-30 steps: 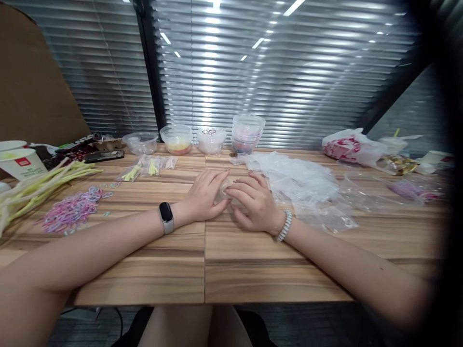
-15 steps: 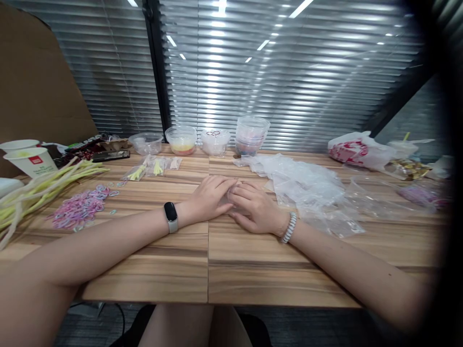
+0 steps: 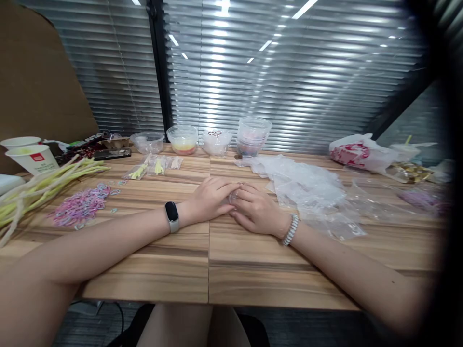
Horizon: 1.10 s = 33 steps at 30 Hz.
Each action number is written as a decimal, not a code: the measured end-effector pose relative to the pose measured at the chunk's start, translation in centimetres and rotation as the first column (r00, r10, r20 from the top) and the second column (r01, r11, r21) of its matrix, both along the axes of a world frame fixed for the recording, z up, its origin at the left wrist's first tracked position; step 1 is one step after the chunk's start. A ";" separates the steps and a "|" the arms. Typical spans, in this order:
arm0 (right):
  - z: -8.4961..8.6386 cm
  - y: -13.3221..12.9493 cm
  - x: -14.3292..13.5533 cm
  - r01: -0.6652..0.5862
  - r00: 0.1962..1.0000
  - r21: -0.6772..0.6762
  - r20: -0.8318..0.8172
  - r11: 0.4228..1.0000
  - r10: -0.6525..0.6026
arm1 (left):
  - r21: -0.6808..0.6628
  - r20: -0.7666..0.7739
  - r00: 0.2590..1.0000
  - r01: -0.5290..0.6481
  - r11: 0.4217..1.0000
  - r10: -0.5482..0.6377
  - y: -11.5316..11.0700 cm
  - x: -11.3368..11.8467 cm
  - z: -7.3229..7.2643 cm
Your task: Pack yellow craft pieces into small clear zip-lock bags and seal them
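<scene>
My left hand (image 3: pixel 213 198) and my right hand (image 3: pixel 255 207) meet at the middle of the wooden table (image 3: pixel 181 260), fingertips touching. Both have curled fingers around a small clear plastic piece (image 3: pixel 233 196), mostly hidden between them; it looks like a clear bag. Just right of my right hand lies a spread pile of clear plastic bags (image 3: pixel 307 183). Beyond my left hand are small bags with yellow pieces (image 3: pixel 158 166). A loose heap of pink, purple and pale blue small bands (image 3: pixel 81 205) sits to the left.
Clear tubs (image 3: pixel 182 140) and stacked cups (image 3: pixel 253 136) line the back by the blinds. Yellow strands (image 3: pixel 47 185), paper cups (image 3: pixel 33 159) and a phone (image 3: pixel 112 154) are at left. A red-and-white bag (image 3: pixel 356 152) stands at back right.
The fingers of both hands have shifted slightly around the clear plastic. The whole view has moved a little; the objects on the table stay in place.
</scene>
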State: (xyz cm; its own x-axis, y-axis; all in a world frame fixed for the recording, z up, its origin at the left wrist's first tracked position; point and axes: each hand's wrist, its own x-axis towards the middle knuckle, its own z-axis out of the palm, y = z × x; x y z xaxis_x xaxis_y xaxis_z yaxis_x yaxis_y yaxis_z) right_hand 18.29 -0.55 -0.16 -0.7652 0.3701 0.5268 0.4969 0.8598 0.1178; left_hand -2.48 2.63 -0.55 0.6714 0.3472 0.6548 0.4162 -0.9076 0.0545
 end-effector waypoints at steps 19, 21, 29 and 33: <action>-0.3 -0.2 -0.2 0.002 1.000 -0.163 0.005 0.987 -0.001 | 0.018 -0.006 1.000 -0.029 0.999 0.030 0.2 0.0 -0.3; -0.3 -0.1 -0.2 0.004 1.000 -0.156 0.012 0.988 -0.002 | 0.015 -0.012 1.000 -0.025 1.000 0.025 0.2 0.0 -0.4; -0.5 0.0 -0.2 0.020 1.000 -0.144 0.022 0.989 -0.017 | -0.009 -0.042 0.998 -0.041 0.999 0.041 0.2 -0.1 -0.3; -0.4 -0.1 -0.3 0.036 0.999 -0.158 0.032 0.987 -0.031 | -0.009 -0.057 0.997 -0.043 0.999 0.042 0.0 0.0 -0.1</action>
